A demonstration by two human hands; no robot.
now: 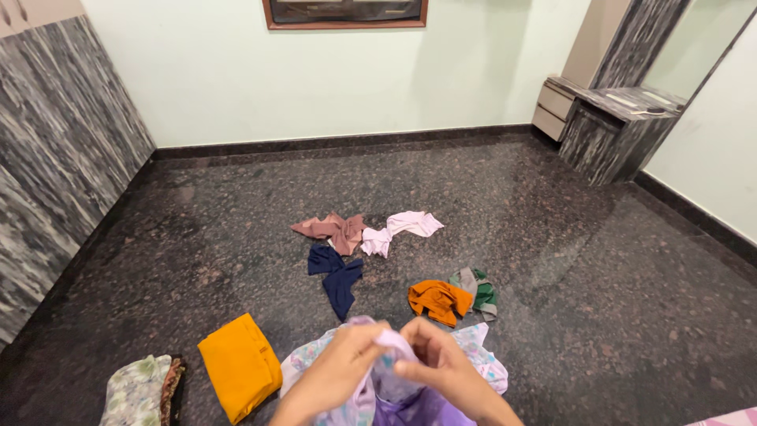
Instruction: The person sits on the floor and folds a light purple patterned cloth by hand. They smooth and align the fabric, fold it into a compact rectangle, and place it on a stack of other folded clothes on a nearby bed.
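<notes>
Head view: both hands pinch lilac garment upright.

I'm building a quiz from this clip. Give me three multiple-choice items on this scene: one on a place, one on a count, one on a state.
1. The folded yellow cloth lies where?
A. left of the hands
B. on the cabinet
C. by the far wall

2. How many hands grip the lilac garment?
A. none
B. one
C. two

3. The navy cloth is
A. folded
B. crumpled
C. hanging

Answers:
1 A, it sits beside the left hand.
2 C, the right hand pinches it too.
3 B, it lies loose on the floor.
</notes>
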